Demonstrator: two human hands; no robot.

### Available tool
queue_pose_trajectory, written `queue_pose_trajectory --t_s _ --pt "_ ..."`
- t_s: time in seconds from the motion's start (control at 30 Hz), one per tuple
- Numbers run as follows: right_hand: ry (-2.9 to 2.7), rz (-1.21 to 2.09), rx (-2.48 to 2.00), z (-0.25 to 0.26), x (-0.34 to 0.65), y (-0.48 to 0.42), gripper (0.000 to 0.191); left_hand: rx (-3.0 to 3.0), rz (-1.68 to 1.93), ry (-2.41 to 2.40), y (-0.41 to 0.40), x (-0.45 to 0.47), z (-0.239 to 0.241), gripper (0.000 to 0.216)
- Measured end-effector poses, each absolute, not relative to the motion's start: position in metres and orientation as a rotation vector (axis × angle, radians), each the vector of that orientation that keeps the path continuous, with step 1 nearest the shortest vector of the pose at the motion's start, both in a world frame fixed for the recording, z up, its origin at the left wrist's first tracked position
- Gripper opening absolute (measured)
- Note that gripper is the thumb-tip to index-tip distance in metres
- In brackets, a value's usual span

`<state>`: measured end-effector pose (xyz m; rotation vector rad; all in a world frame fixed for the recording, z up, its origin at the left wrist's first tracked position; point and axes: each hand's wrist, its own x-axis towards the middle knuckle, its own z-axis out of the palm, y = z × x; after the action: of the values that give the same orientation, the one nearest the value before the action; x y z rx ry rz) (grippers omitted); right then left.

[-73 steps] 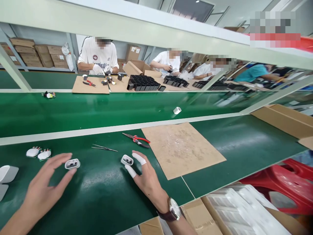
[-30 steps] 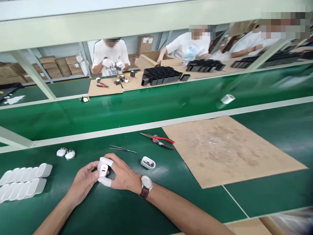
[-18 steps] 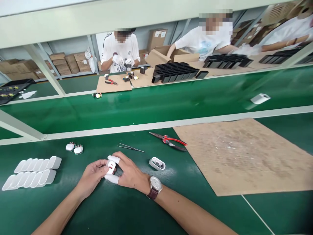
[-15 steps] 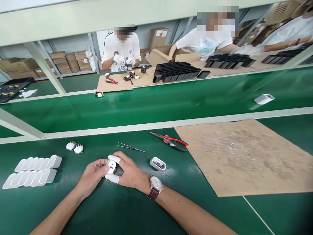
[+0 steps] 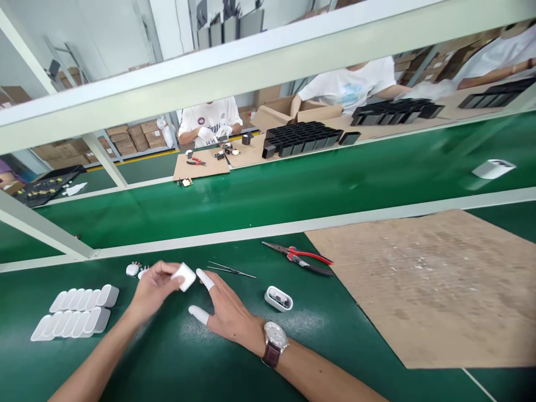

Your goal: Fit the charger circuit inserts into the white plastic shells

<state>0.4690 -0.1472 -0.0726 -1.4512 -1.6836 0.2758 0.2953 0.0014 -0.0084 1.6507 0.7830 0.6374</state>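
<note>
Between the thumb and fingers of my left hand [image 5: 156, 287] is a white charger [image 5: 184, 277], with a plain white side showing. Just right of it, my right hand [image 5: 224, 307] is open, thumb and index finger spread in white finger cots and apart from the charger. Close to my left fingers lie two small circuit boards with white tops [image 5: 133, 269], one partly hidden by the hand. Tweezers [image 5: 232, 270] rest beyond my right hand. To its right, an open white housing [image 5: 278, 298] holds circuit parts.
Two rows of white housings [image 5: 86, 321] stand at left. Red-handled pliers [image 5: 299, 258] lie beside a cardboard sheet [image 5: 435, 290]. Beyond a rail [image 5: 201, 239], another white housing [image 5: 494, 169] sits on the green belt [image 5: 355, 178]. Co-workers sit opposite with black cases [image 5: 304, 137].
My right hand has come off the charger and opened. My left hand has turned the charger, so its port face no longer shows. The view has tilted up.
</note>
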Motion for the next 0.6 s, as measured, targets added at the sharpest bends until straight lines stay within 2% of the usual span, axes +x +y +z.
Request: queue_pose_trajectory --t_s 0.1,0.3,0.5,0.6 --pt "-1.699 0.216 -1.475 -0.074 0.47 -0.148 0.068 2.225 0.747 0.987 0.059 0.315 0.013 0.022" --pt "-1.785 0.119 -1.4 -0.075 0.471 -0.148 0.044 2.383 0.727 1.269 0.135 0.352 0.019 0.024" --pt "-1.918 0.014 -1.463 -0.071 0.47 -0.148 0.028 2.497 0.747 1.227 0.113 0.356 0.016 0.042" --pt "-2.102 -0.072 -1.44 -0.068 0.469 -0.146 0.022 2.555 0.634 0.955 0.069 0.365 0.026 0.038"
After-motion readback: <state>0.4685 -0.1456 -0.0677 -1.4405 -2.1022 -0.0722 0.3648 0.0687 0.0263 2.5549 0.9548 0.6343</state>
